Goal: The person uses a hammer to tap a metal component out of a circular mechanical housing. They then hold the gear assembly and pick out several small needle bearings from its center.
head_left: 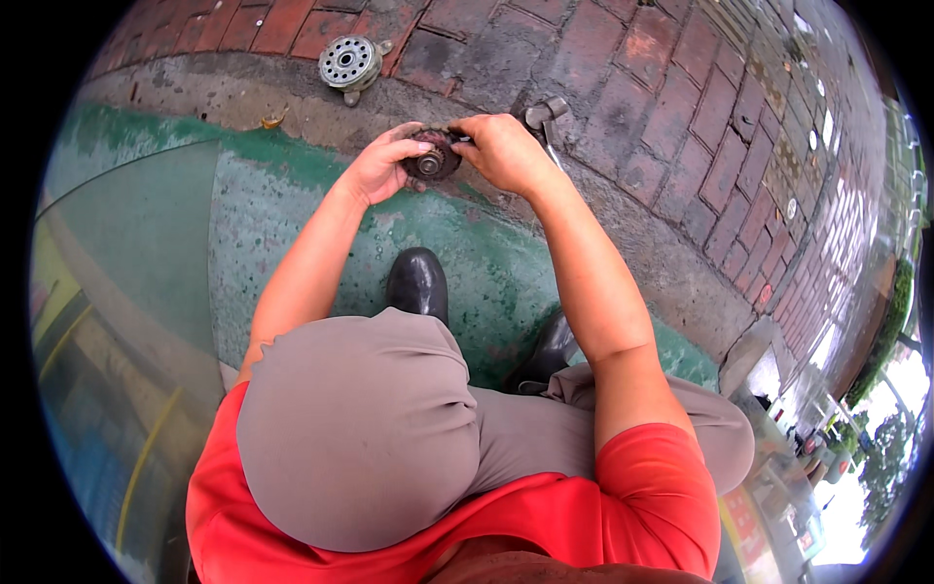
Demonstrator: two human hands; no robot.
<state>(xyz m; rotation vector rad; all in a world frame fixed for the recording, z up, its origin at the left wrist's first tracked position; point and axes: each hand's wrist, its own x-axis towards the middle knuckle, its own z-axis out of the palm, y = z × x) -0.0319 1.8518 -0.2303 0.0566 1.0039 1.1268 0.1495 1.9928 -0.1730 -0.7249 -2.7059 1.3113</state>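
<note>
Between my two hands, out in front of my knees, is a dark reddish-brown round metal part with a toothed rim and a ringed hub at its centre. My left hand grips its left side, the thumb lying over the face near the hub. The fingers of my right hand are closed at its upper right edge; whether they pinch anything smaller there is hidden. Just beyond my right wrist lies a hammer with a metal head, its handle partly covered by that hand.
A silvery round metal housing with holes and mounting lugs rests on the far paving. Wet red brick spreads ahead and right, bordered by a concrete kerb strip. Black boots stand on the worn green floor. A dry leaf lies leftward.
</note>
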